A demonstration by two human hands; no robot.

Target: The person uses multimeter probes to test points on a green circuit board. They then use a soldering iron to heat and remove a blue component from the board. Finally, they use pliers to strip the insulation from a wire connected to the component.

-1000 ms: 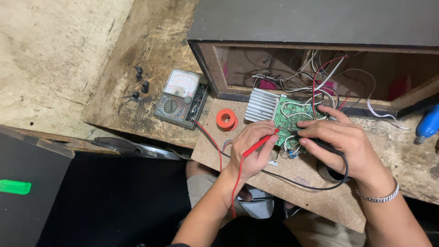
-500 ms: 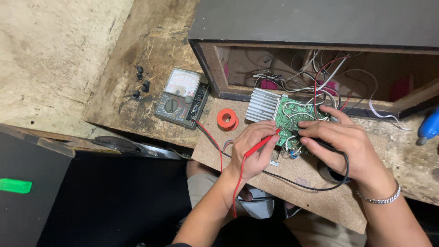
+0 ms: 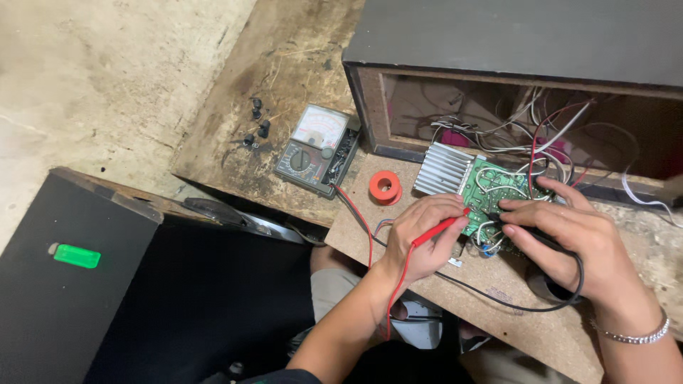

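The green printed circuit board (image 3: 501,193) lies before the open wooden cabinet (image 3: 370,107). Left hand (image 3: 423,238) pinches the red probe (image 3: 437,231); right hand (image 3: 565,238) pinches the black probe (image 3: 530,235). Keep both tips steady on the board; watch the analogue multimeter (image 3: 316,149), left of the board.

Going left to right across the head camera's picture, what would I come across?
Green lighter → small black knobs → multimeter → red roll → left hand holding the red probe → green circuit board → right hand.
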